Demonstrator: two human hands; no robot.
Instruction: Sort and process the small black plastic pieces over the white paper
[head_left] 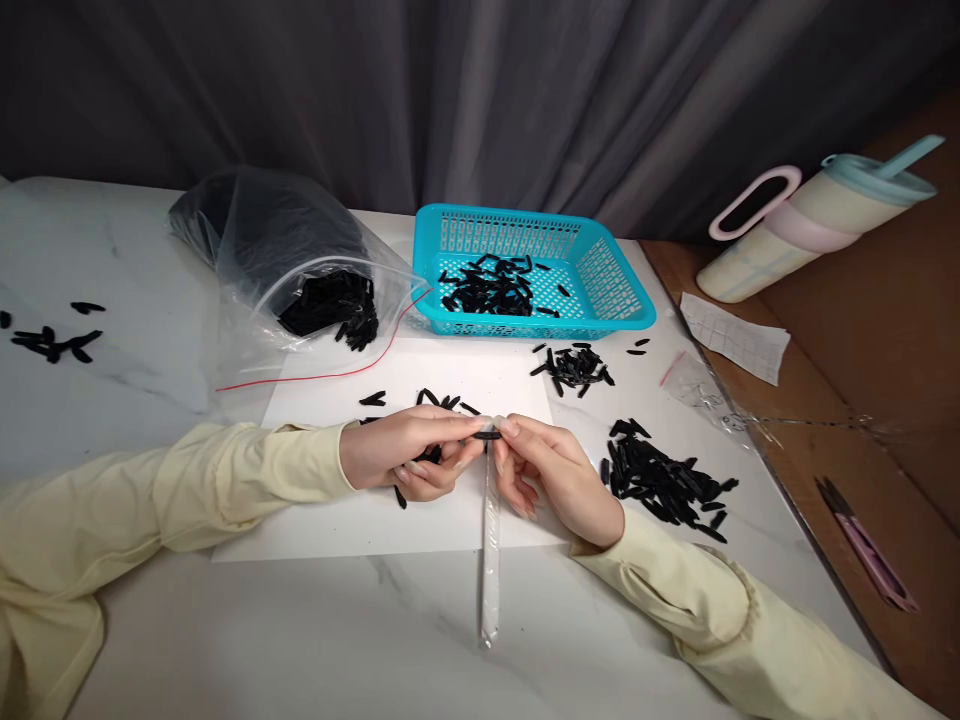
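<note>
Behind the hands, a turquoise basket and an open plastic bag hold black pieces (more lie loose). Left hand and right hand pinch one small black piece over white paper, atop a clear narrow sleeve.

- Bare surface along the frame's lower middle gives free passage, crossed only by a thin clear sleeve.
- Upper middle: blue basket and plastic bag block the way.
- Right: black pile stands in the way.
</note>
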